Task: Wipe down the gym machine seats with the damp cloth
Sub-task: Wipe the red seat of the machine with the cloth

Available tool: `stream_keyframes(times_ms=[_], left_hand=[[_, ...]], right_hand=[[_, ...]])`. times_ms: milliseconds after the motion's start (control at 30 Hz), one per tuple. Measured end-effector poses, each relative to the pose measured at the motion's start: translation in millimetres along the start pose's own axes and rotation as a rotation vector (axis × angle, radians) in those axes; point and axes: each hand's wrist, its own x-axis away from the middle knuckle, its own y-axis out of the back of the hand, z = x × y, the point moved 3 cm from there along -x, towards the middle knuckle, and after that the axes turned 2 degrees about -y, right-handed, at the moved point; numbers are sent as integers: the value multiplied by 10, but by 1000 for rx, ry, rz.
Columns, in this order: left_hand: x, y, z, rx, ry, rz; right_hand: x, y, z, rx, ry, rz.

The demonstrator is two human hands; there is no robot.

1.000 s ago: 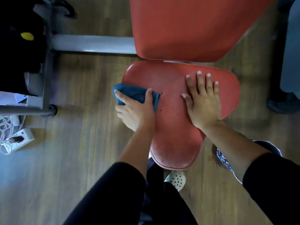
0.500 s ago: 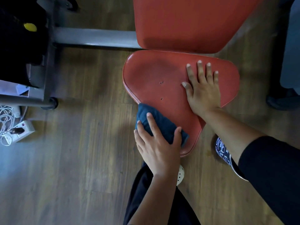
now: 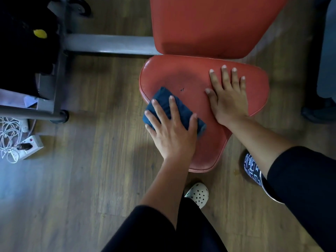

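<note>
A red padded seat (image 3: 183, 77), roughly triangular, fills the middle of the view, with the red backrest pad (image 3: 209, 24) just beyond it. A folded dark blue cloth (image 3: 163, 98) lies on the seat's left edge. My left hand (image 3: 172, 130) presses down on the cloth, fingers spread over it. My right hand (image 3: 227, 95) rests flat on the seat's right half, fingers apart, holding nothing. Two small holes mark the vinyl near the seat's centre.
A grey steel frame bar (image 3: 109, 44) runs left from the seat to a dark weight stack (image 3: 23, 51). A white power strip (image 3: 31, 146) with coiled cables lies on the wooden floor at left. My white clog (image 3: 198, 194) and a patterned bottle (image 3: 251, 168) stand near the seat.
My left hand slid the cloth from the seat's upper left edge down to its narrow front tip, then back up along the left edge. My right hand stayed flat on the seat.
</note>
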Motion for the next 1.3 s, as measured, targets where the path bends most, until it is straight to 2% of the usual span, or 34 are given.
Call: stream_keyframes(times_ms=[67,200,333,467,600,733,833,900,1033,1067,1133,1233,1300], left_hand=[[335,-37,25,-32,-72,-63],[616,-96,90,-43,-185,-66],[-51,27,141,-21,-191,-66],[-859,181,171,-125,-149,-18],[-978,160,72,-164,-166,-73],[-390,93,58,-139,-450,-128],[-488,129,176,-178,-605,-98],[-838,173,206,-253,-582,-139],[-1428,252,11,-258,-297,-85],[-1425,226,-74,-256,-282,-75],[-1240,157,-207,-256,-404,-67],[-887,108,-129,-265,-709,-51],[-915,148,27,-274,-786,-58]], right_hand=[[17,-8,-7,-8,4,-15],[15,-9,-9,-1,6,-10],[-10,0,-12,-5,0,-9],[-8,-21,-17,5,-9,-10],[-26,-27,-18,21,-12,-14],[-11,-11,-23,-2,3,-35],[-16,-11,-23,-9,0,-25],[-23,-11,-18,-6,-14,-17],[-35,-24,-12,30,-21,-9],[-35,-30,-16,35,-25,-5],[-31,-28,-21,42,-38,-1],[-14,-7,-20,9,-37,-2],[-12,13,-29,-56,-21,-15]])
